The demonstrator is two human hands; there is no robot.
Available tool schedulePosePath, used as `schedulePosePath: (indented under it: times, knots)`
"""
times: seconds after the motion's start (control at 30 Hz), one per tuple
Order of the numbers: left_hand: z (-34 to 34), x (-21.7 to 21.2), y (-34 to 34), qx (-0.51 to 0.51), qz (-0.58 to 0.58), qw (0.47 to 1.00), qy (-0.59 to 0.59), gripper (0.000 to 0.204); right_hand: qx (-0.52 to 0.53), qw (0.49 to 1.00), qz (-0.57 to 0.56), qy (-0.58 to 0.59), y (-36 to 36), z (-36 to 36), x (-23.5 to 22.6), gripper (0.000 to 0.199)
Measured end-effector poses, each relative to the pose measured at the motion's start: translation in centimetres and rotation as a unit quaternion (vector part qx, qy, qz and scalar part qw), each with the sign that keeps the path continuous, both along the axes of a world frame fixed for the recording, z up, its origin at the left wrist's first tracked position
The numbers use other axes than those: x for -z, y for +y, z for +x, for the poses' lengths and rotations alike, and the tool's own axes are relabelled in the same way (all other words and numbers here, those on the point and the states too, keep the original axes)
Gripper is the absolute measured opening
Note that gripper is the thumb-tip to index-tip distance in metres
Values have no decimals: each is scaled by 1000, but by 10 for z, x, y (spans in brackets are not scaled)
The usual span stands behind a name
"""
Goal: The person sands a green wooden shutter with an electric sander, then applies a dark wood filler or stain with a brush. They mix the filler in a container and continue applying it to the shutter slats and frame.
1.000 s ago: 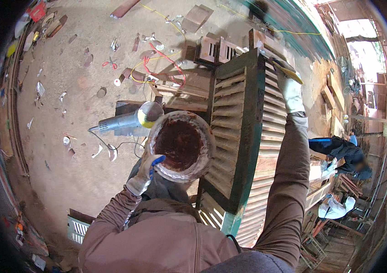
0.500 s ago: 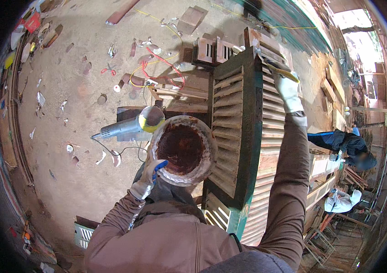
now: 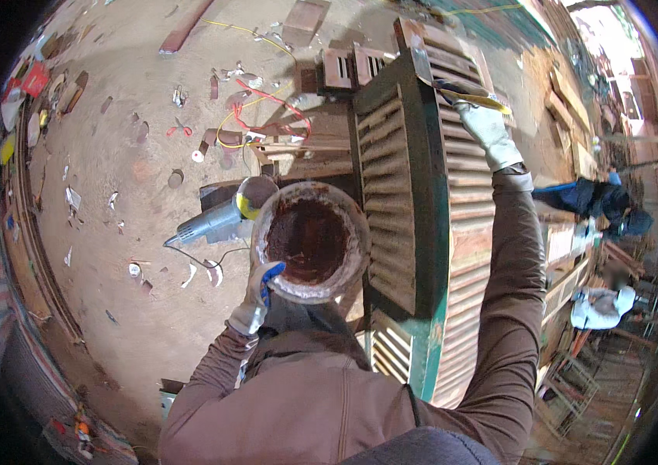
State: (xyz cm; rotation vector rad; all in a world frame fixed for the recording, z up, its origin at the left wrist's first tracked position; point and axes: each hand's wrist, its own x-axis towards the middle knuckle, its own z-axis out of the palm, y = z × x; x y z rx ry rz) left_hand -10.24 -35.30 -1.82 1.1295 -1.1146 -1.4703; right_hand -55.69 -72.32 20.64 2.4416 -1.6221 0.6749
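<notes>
In a white glove with blue on its fingers, my left hand [image 3: 255,301] grips the near left rim of a round tub [image 3: 358,252]. Dark reddish-brown stuff coats the inside of the tub, and its rim is crusted white. My right hand [image 3: 487,133], gloved in white, is stretched far forward, closed on a paintbrush [image 3: 488,101] with a yellowish handle. The brush's dark end is at the far top corner of a louvred shutter [image 3: 431,194] with a dark green edge. The shutter stands on its side just right of the tub, with more slatted panels [image 3: 470,209] beyond it.
A grey-blue grinder [image 3: 209,225] with a yellow part lies left of the tub, its cord trailing. Ahead are tangled red cables [image 3: 271,116], red scissors [image 3: 180,130], scraps and small vented frames [image 3: 340,68]. At right, two people [image 3: 604,208] work by stacked wood [image 3: 569,108].
My right hand and the brush have shifted slightly up in view along the shutter's far end. The view has turned a little; my left hand keeps hold of the tub.
</notes>
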Motion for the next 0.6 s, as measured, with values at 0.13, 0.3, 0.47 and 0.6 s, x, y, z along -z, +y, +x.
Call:
schedulePosePath:
  times: [0.13,0.3,0.47,0.6]
  knots:
    - [2,-1,-7,-37,-33,999,6,33,161,924,317,-143,79,27,-53,39]
    - [28,-18,-32,-45,-38,998,17,29,136,930,237,-246,219,1,-64,31]
    - [36,-63,-100,-63,5,976,207,29,267,829,152,-467,417,-12,-95,39]
    - [-7,-140,-168,61,-61,966,243,38,454,836,2,-309,610,-26,-71,38]
